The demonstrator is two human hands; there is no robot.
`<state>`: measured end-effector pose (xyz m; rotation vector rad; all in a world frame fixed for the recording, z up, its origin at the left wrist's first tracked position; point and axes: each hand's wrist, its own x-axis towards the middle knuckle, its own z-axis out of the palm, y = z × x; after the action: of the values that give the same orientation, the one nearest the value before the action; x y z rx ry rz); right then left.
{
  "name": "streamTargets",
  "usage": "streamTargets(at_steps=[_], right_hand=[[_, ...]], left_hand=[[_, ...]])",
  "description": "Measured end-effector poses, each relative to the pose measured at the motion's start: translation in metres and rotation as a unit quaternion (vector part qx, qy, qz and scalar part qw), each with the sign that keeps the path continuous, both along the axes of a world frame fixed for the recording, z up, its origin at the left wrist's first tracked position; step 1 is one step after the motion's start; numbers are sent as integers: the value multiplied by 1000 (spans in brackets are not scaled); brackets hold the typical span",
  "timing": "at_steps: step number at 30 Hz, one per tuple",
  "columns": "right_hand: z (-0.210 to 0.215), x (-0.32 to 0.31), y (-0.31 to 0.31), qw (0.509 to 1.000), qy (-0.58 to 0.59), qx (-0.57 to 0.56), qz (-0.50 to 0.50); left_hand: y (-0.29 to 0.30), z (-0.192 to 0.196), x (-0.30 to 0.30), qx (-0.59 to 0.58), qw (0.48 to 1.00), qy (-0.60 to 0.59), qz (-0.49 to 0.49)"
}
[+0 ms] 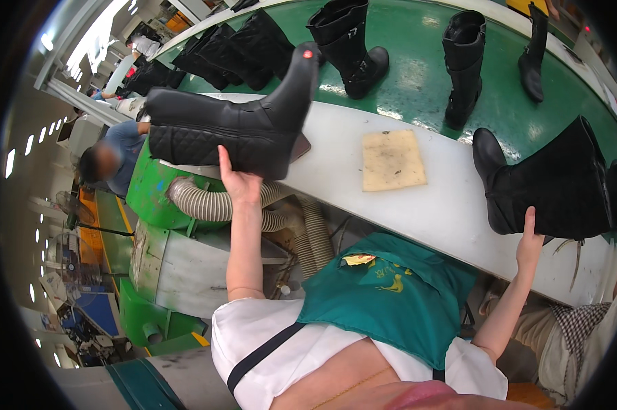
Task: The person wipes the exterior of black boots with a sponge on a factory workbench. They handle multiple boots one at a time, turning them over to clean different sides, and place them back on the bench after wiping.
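My left hand (240, 181) holds up a tall black leather boot (236, 126) with a quilted lower side. Its shaft points left and its toe points up, with a small red mark near the tip. One finger shows along the shaft; the others are hidden behind it. On the right, my right hand (529, 239) grips a second tall black boot (551, 188). This one is tilted over the white work table (342, 167), its toe up and to the left. Part of that hand is hidden by the boot.
A stained yellowish square pad (394, 160) lies on the table between the boots. Beyond runs a green conveyor (404, 75) with several black boots, including a buckled boot (349, 48). A ribbed hose (206, 199) and green machine (151, 184) stand left. A person (117, 157) is beside them.
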<state>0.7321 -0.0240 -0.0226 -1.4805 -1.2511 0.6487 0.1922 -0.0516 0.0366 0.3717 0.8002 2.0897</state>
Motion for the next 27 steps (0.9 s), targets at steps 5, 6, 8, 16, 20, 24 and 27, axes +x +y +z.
streamTargets(at_steps=[5,6,8,16,20,24,27], right_hand=[[15,-5,-7,991,-4,-125,-42],[-3,3,-2,993,6,-107,-55],[2,-8,0,999,50,-9,-18],[-7,15,7,894,445,55,-4],[-32,23,-3,787,610,37,85],[-32,17,-6,730,653,71,189],[-32,12,-9,728,642,90,222]], left_hand=[[23,-10,-63,16,979,145,139],[29,-11,-72,10,967,180,177],[40,-19,-81,-13,927,264,267],[62,-63,-147,-183,834,388,348],[51,-58,-148,-148,876,386,249],[20,-79,-152,-327,695,581,270],[25,-18,5,-144,851,398,311]])
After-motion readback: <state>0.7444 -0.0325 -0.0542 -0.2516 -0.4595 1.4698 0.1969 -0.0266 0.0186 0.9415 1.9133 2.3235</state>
